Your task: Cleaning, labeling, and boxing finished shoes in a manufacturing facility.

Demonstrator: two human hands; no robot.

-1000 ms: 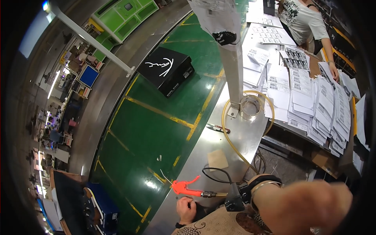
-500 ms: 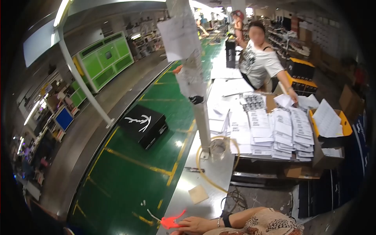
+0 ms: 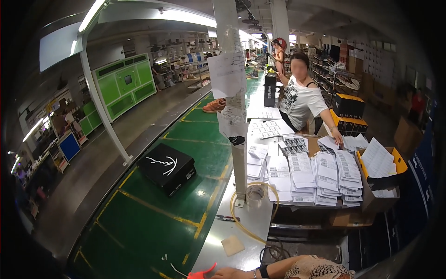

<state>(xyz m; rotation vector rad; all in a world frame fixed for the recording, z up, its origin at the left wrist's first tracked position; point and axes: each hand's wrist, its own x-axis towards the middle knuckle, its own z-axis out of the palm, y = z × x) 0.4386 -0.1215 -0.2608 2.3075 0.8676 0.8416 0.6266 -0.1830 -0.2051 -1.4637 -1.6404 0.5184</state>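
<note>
- Your hand [image 3: 232, 273] lay at the very bottom edge of the view, wrist with a bracelet and a patterned sleeve behind it, reaching leftward along the steel worktop [image 3: 251, 223].
- It touched an orange-red tool [image 3: 203, 272], mostly cut off by the frame; I could not tell whether your fingers were closed on it, nor which hand it was. The other hand was out of view.
- The tool sat just left of the hand, its tip pointing up and to the right.
- A small tan square pad [image 3: 232, 245] lay just beyond the hand, and a yellow hose [image 3: 241, 223] looped from there toward a roll of clear tape [image 3: 255, 194] at the post's foot.
- A black shoebox [image 3: 167, 168] with a white mark rested on the green conveyor [image 3: 153, 218], well apart to the left.
- White label sheets [image 3: 316, 179] were stacked in rows on the right, beside a yellow bin [image 3: 399, 162].
</note>
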